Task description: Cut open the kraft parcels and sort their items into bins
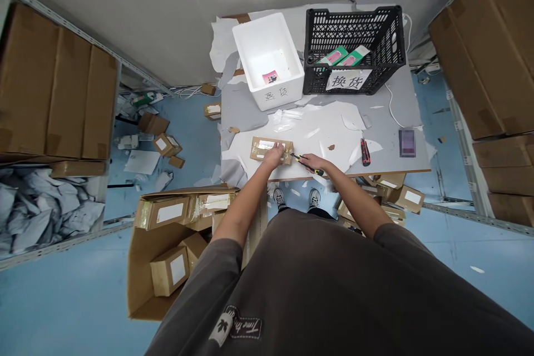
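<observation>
A small taped cardboard box (261, 150) with a white label lies on the table's near side. My left hand (273, 157) is closed on its right half and holds it against the paper. In my right hand (311, 163) is a yellow and black box cutter (298, 157), gripped with its tip at the taped right end of the box. Whether the blade has gone into the tape is too small to make out. To the right, a red and black tool (365, 152), perhaps another cutter, lies on the table.
A white foam box (267, 61) and a black plastic crate (354, 50) with green and pink packs stand at the back. A blurred phone-like device (408, 143) lies at right. A large open carton (139, 267) of parcels stands at lower left; shelves of boxes flank both sides.
</observation>
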A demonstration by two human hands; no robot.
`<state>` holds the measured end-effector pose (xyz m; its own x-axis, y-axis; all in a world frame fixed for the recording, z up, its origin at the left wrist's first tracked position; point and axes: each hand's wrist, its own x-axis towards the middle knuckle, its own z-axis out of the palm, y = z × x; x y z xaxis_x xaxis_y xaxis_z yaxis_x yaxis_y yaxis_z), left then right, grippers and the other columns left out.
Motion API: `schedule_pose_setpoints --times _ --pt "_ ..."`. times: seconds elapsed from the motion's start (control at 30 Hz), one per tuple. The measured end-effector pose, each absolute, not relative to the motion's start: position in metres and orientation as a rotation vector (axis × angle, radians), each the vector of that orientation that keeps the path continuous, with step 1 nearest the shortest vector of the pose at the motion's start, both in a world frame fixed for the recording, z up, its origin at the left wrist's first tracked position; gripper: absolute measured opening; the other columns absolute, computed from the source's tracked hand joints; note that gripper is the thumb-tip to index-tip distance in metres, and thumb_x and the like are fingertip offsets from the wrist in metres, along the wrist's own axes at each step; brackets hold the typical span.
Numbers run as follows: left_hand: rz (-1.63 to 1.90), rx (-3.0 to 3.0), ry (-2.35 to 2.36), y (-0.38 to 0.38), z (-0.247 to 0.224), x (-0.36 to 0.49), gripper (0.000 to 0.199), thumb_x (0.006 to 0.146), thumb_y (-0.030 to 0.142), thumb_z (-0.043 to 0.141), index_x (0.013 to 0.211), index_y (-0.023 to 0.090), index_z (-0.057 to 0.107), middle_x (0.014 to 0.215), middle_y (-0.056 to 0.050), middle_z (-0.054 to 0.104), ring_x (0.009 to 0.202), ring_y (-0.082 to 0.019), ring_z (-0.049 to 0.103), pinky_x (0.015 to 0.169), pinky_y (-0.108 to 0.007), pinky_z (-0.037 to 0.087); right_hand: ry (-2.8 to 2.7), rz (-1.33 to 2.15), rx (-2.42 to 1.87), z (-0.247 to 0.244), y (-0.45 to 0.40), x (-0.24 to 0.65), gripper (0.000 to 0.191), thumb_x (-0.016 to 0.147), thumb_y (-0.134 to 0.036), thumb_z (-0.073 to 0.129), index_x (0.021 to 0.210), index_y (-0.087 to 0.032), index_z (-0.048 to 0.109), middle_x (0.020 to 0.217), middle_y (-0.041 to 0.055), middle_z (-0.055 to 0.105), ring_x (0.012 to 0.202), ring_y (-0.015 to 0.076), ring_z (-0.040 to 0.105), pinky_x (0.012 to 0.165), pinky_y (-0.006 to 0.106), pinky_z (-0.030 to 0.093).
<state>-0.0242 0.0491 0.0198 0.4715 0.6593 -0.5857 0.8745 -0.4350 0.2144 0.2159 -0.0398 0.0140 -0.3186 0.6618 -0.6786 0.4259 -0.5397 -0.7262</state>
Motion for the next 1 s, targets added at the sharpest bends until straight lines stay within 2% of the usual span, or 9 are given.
schedule_pose_setpoints --times 0.13,0.3,0.4,0.57,0.7,1.0 --pt "-0.566 2.190 1.286 0.050 0.022 -0.022 0.126 0.075 0.036 0.101 0.173 0.021 0.024 0.177 -0.034 0.030 0.153 -0.044 0.056 0.118 -0.045 0.052 -1.414 1.896 -1.721 0.020 -0.036 0.219 0.031 0.115 -0.048 0.054 0.096 -0.024 0.052 0.059 -0.0057 0.059 0.043 0.0145 0.055 0.050 0.025 0.045" --pt "-0.570 2.178 1.286 0.047 0.028 -0.024 0.114 0.084 0.026 0.094 0.173 0.021 0.024 0.178 -0.030 0.032 0.153 -0.039 0.056 0.118 -0.041 0.052 -1.594 1.821 -1.748 0.015 -0.014 0.201 0.031 0.115 -0.043 0.055 0.092 -0.023 0.052 0.057 -0.0054 0.060 0.043 0.0137 0.054 0.055 0.025 0.047" --pt "-0.569 2.155 1.299 0.046 0.029 -0.024 0.113 0.084 0.021 0.094 0.173 0.020 0.025 0.178 -0.031 0.031 0.154 -0.039 0.055 0.119 -0.041 0.052 -1.659 1.780 -1.791 0.010 -0.009 0.198 0.034 0.113 -0.042 0.061 0.087 -0.023 0.053 0.056 -0.0047 0.059 0.045 0.0142 0.055 0.056 0.025 0.047" --pt "-0.557 2.160 1.282 0.046 0.028 -0.021 0.113 0.082 0.018 0.095 0.173 0.019 0.027 0.179 -0.032 0.029 0.160 -0.040 0.047 0.121 -0.043 0.051 -1.552 1.945 -1.719 0.010 -0.017 0.207 0.037 0.111 -0.047 0.066 0.086 -0.023 0.052 0.059 -0.0032 0.062 0.042 0.0138 0.055 0.051 0.025 0.046" --pt "-0.544 2.161 1.277 0.046 0.030 -0.021 0.115 0.081 0.016 0.095 0.174 0.018 0.026 0.179 -0.034 0.026 0.157 -0.042 0.052 0.120 -0.045 0.052 -1.377 2.031 -1.671 0.011 -0.029 0.210 0.039 0.109 -0.054 0.068 0.089 -0.024 0.052 0.059 -0.0037 0.061 0.041 0.0138 0.055 0.046 0.025 0.044" --pt "-0.530 2.171 1.279 0.049 0.027 -0.021 0.117 0.080 0.017 0.096 0.174 0.020 0.027 0.179 -0.032 0.028 0.152 -0.042 0.057 0.120 -0.046 0.053 -1.267 2.026 -1.607 0.003 -0.044 0.205 0.040 0.112 -0.053 0.063 0.088 -0.024 0.050 0.058 -0.0049 0.060 0.040 0.0125 0.054 0.043 0.024 0.043"
